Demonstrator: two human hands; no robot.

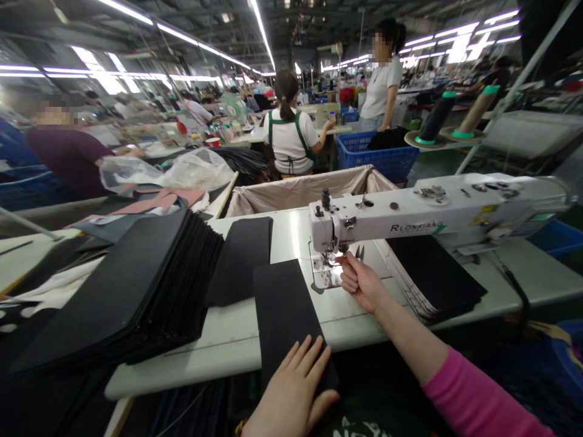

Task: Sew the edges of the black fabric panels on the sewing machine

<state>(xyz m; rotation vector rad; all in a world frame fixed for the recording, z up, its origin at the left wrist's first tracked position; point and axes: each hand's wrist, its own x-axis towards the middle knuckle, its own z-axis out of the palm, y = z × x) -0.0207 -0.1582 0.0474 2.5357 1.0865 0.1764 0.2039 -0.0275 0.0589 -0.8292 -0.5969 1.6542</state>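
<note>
My left hand lies flat, fingers apart, on the near end of a black rectangular panel that hangs over the table's front edge. Close to the needle and presser foot of a white sewing machine, my right hand is closed, thumb and index finger pinched. Whatever it pinches is too small or hidden to make out. Left of the panel lie more black panels, slightly overlapped by it. Under the machine's arm sits a stack of black pieces with pale edges.
A tall stack of black panels covers the left of the pale worktable. Behind the table is a fabric-lined bin. Thread cones stand at upper right. A blue basket and several people are farther back.
</note>
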